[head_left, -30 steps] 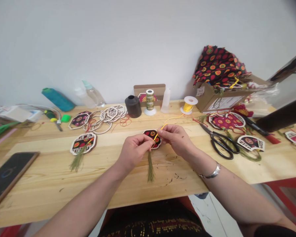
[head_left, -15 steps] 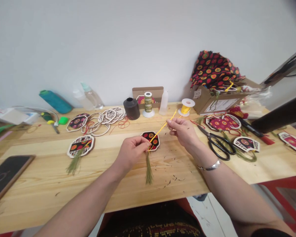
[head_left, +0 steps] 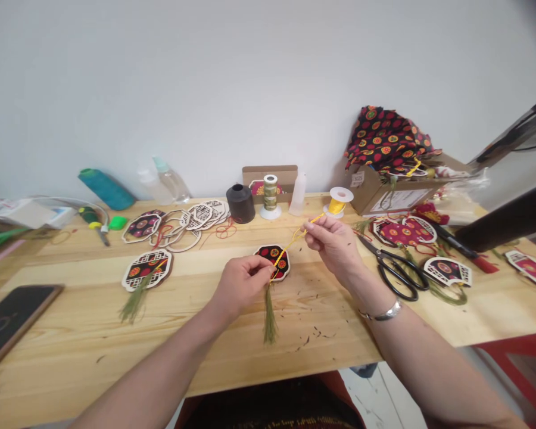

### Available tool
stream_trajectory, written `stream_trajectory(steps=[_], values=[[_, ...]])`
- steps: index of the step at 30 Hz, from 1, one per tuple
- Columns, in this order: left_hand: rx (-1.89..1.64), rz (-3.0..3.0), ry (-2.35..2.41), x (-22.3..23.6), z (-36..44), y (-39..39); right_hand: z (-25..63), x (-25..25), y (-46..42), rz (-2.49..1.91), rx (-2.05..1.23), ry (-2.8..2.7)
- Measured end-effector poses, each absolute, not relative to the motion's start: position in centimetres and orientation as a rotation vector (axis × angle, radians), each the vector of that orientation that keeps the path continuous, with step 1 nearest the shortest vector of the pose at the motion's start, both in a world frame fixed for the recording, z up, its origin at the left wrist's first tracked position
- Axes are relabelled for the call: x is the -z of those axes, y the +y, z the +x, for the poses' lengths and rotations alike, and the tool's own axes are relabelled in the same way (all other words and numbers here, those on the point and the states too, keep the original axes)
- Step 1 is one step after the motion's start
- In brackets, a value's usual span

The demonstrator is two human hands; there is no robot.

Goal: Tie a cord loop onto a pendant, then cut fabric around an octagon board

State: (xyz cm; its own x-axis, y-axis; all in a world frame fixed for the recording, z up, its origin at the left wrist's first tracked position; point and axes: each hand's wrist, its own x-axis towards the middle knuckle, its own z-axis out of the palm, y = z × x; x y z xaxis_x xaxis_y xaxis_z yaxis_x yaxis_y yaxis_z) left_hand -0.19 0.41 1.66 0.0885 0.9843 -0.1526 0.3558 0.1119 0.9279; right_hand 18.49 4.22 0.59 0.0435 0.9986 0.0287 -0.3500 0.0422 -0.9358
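A yellow cord (head_left: 289, 245) runs taut between my two hands, slanting up to the right. My left hand (head_left: 246, 277) pinches its lower end, over the edge of a black-and-red patterned pendant (head_left: 282, 273) with a pale wooden rim lying on the table. Below those fingertips hangs an olive-green tassel (head_left: 270, 316). Closed on the upper stretch of cord, my right hand (head_left: 331, 241) is raised off the table, in front of the yellow cord spool (head_left: 337, 202). A thin loop of cord shows beside its fingertips. My left fingers partly cover the pendant and the tassel's top.
Black scissors (head_left: 397, 271) lie right of my right hand, near a fan-shaped pendant (head_left: 447, 271). Thread spools, bottles and wooden frames (head_left: 203, 215) line the back. A cardboard box (head_left: 384, 193) holds patterned fabric. On the left are a tasselled pendant (head_left: 147, 271) and a phone (head_left: 15, 322).
My right hand has drawn away from the left, up and to the right, stretching the yellow cord between them. My left hand stays at the pendant's edge. The view has shifted slightly.
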Motion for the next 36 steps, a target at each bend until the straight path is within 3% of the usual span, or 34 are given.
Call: stream_trajectory(steps=[3, 11, 25, 36], values=[[-0.807, 1.408, 1.406, -1.6, -0.3, 0.5, 18.4, -0.4, 4.0, -0.956, -1.233, -1.092], [-0.798, 1.076, 1.229, -1.5, -0.6, 0.8, 18.5, 0.2, 3.9, -0.756, -0.596, -1.975], [-0.795, 0.693, 1.075, -1.3, -1.2, 1.6, 19.1, 0.2, 3.7, -0.764, -0.167, -2.271], [-0.796, 0.673, 1.020, -0.9, -1.7, 2.1, 19.2, -0.1, 3.6, -0.760, -0.028, -2.286]])
